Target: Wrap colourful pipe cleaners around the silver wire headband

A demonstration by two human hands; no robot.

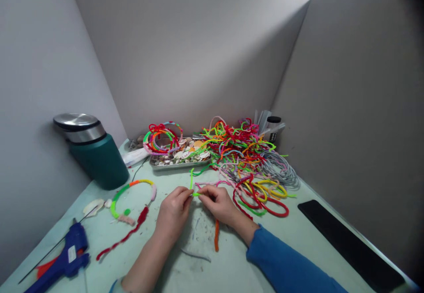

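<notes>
My left hand (pixel 174 211) and my right hand (pixel 219 202) meet over the middle of the table, both pinching a lime-green pipe cleaner (pixel 191 178). One end of it sticks up past the left fingertips, and a short bit shows between the two hands. Below the right hand lies an orange pipe cleaner (pixel 216 236). A grey strand (pixel 196 255) rests nearer to me. To the left is an unclosed ring wrapped in several colours (pixel 114 205), with a fuzzy red pipe cleaner (pixel 122 240) trailing from its end.
Behind stand a metal tray (pixel 180 166) of shells or buttons, wrapped rings (pixel 145 145) and a tangled pipe cleaner heap (pixel 232 140). A blue glue gun (pixel 74 244) and green flask (pixel 99 160) are left. Red loops (pixel 278 211) and a black strip (pixel 344 240) lie right.
</notes>
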